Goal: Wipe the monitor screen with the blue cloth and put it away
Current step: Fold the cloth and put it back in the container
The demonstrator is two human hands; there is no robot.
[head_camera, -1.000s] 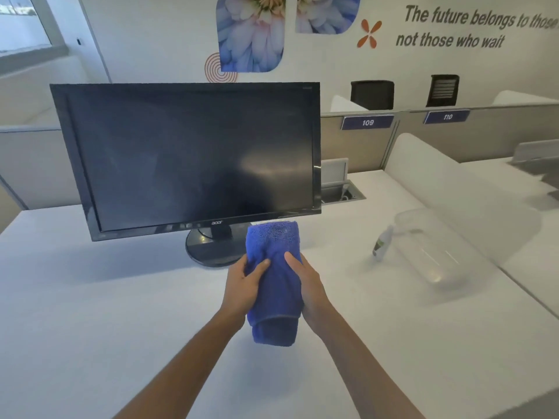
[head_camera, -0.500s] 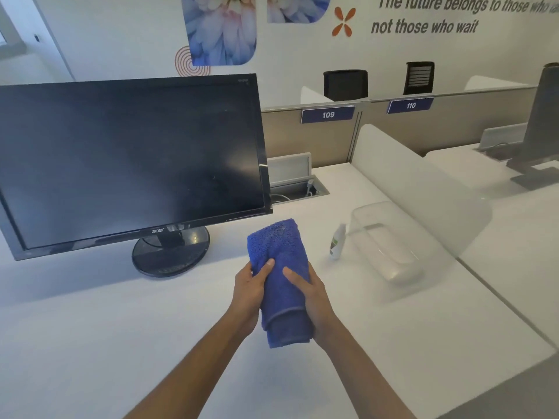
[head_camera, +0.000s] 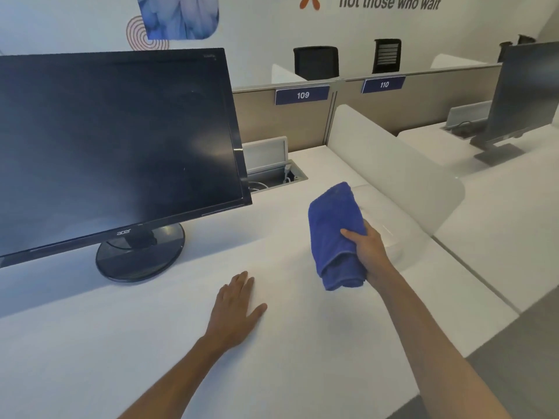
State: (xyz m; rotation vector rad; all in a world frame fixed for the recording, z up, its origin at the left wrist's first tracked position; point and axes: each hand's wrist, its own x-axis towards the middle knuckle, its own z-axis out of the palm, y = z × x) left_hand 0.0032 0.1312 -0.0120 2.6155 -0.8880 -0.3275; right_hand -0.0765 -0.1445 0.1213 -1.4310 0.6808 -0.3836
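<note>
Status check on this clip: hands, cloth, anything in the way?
Right hand gripping folded blue cloth, held over clear container. Left hand flat on desk, empty. Monitor off to the left; nothing blocking.

Left hand [head_camera: 234, 309] off blue cloth [head_camera: 334, 234].

I count two monitors: one [head_camera: 118, 146] left of the blue cloth [head_camera: 335, 234], one [head_camera: 526, 92] far right of it. One cloth, two hands, two numbered signs behind.
</note>
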